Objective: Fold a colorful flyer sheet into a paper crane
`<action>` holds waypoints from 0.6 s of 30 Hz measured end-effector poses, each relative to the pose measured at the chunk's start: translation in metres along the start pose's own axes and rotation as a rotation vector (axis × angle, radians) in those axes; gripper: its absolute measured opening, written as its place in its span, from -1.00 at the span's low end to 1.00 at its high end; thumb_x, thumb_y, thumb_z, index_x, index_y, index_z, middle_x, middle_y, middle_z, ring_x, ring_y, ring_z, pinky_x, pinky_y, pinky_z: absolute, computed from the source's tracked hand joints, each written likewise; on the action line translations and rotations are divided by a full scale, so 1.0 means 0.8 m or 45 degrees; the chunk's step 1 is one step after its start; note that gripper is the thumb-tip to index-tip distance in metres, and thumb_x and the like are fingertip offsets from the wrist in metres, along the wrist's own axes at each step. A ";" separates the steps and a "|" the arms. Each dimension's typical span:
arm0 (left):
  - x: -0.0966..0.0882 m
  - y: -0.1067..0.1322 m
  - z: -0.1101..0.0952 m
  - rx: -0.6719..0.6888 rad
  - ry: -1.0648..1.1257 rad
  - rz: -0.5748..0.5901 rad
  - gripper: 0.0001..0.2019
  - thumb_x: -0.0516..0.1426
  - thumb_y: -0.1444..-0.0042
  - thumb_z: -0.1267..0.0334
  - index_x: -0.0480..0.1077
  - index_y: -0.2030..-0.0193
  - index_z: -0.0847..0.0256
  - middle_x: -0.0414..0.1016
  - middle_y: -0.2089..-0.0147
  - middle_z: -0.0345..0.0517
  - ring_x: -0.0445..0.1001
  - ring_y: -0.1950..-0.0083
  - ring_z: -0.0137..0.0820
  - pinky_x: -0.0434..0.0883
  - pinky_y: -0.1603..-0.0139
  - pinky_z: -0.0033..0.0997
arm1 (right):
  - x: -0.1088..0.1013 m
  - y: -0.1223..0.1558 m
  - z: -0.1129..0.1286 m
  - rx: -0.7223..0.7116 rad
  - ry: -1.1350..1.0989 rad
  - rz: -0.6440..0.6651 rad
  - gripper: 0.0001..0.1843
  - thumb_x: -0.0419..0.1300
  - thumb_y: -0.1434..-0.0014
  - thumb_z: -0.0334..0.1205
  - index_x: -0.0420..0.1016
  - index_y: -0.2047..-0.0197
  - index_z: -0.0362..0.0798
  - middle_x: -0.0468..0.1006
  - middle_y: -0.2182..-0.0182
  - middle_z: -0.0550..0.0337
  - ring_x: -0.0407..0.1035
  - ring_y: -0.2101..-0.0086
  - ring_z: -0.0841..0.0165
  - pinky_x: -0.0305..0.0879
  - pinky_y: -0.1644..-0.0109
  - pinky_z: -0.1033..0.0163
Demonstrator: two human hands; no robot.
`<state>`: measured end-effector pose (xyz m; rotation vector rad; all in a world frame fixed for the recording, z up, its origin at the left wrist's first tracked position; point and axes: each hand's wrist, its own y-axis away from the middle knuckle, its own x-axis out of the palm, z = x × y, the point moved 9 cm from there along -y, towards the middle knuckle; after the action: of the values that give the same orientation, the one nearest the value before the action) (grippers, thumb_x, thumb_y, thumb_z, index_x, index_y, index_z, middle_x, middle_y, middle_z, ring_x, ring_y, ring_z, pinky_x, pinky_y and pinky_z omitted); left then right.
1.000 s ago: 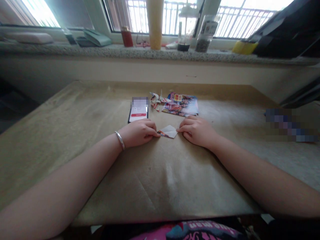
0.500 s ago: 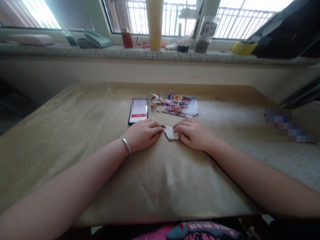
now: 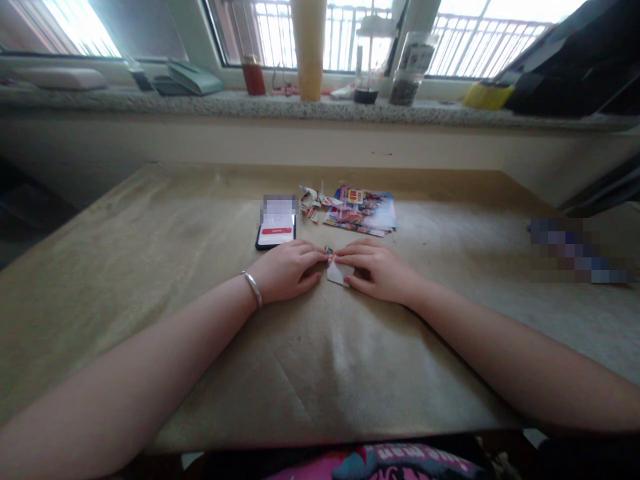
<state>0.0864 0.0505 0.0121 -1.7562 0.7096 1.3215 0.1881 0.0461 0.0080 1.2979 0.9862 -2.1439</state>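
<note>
A small folded piece of paper (image 3: 338,272), mostly white with a coloured printed corner at its far end, lies on the table between my hands. My left hand (image 3: 293,269), with a silver bangle at the wrist, holds the far left corner in its fingertips. From the other side my right hand (image 3: 377,270) grips the paper's right part, its index fingertip near the coloured corner and its thumb lower on the right edge. The undersides of the fingers are hidden. Just beyond my left hand is a phone (image 3: 277,233) with a lit screen.
Folded paper pieces (image 3: 314,200) with red and white print lie past my hands, beside a stack of colourful leaflets (image 3: 367,212). A blurred-out item (image 3: 575,250) rests at the table's right. Bottles and jars stand on the stone windowsill (image 3: 330,110) behind the table (image 3: 200,227).
My right hand's fingers have shifted left across the paper, close to my left fingertips. The paper has turned slightly, and its coloured corner now points away from me.
</note>
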 end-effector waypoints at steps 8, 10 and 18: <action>0.002 -0.001 0.001 -0.018 -0.033 -0.050 -0.72 0.01 -0.23 0.28 0.41 -0.01 0.28 0.47 -0.01 0.07 0.44 0.01 -0.28 0.42 -0.02 -0.22 | 0.006 0.002 -0.004 0.037 0.013 0.018 -0.57 0.18 -0.13 -0.18 0.45 -0.08 -0.02 0.46 -0.09 0.05 0.27 -0.11 0.19 0.19 -0.21 -0.02; 0.002 -0.001 0.002 -0.040 -0.005 -0.058 -0.72 0.01 -0.22 0.30 0.41 0.00 0.28 0.47 0.01 0.06 0.44 0.01 -0.28 0.41 -0.04 -0.21 | 0.008 0.002 -0.006 0.052 0.012 0.031 -0.56 0.18 -0.13 -0.19 0.44 -0.09 -0.03 0.43 -0.12 0.06 0.24 -0.14 0.18 0.17 -0.22 -0.02; 0.005 -0.002 0.008 -0.099 0.053 -0.015 -0.67 0.08 -0.15 0.25 0.35 -0.04 0.29 0.47 -0.02 0.06 0.41 -0.05 -0.23 0.38 -0.10 -0.16 | 0.011 0.000 -0.007 0.079 -0.015 0.071 -0.58 0.18 -0.12 -0.21 0.43 -0.08 -0.02 0.45 -0.11 0.10 0.24 -0.14 0.15 0.19 -0.21 -0.05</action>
<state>0.0858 0.0566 0.0075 -1.8519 0.6777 1.3238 0.1873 0.0503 -0.0011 1.3244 0.8744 -2.1531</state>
